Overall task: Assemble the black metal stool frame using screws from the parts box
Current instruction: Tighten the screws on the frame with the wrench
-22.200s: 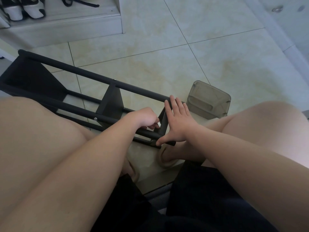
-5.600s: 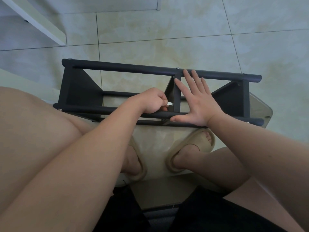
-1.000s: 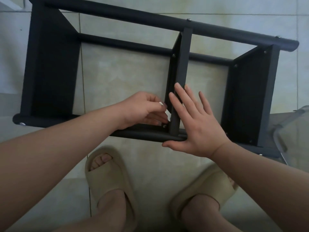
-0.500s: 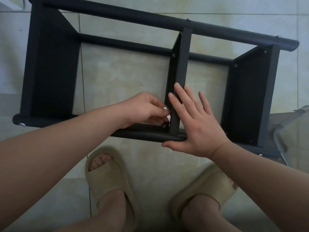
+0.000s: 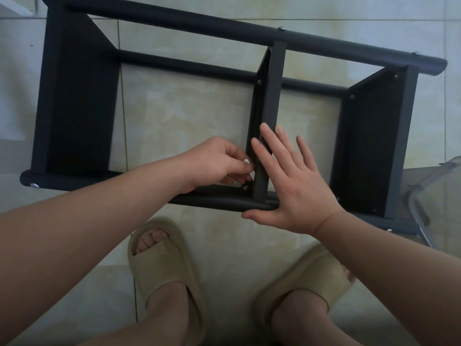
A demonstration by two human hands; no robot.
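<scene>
**Fastening the Centre Brace to the Near Rail**

The stool frame (image 5: 79, 103) lies on its side on the tiled floor (image 5: 187, 116), directly ahead of your slippers (image 5: 159, 265). The work point is the lower end of the centre brace (image 5: 272, 96), where it meets the near rail (image 5: 212, 199). One screw (image 5: 246, 187) is seated there.

Your left hand (image 5: 214, 163) has its fingers curled, tips pinched together on a small item just above that screw. Your right hand (image 5: 296, 186) is flat, fingers straight against the brace, thumb under the rail; it grips nothing.

To do this step well:
- Press the brace square against the rail so that the holes line up.
- Start the thread by fingertip, straight into the hole. If it binds, back it out and start again.
- Tighten fully only once the brace sits flush.

Limits of view: your fingers hide the pinched item, so it cannot be identified as a screw or a key. The parts box (image 5: 434, 193) is cut off at the right edge, and its contents cannot be made out.
</scene>
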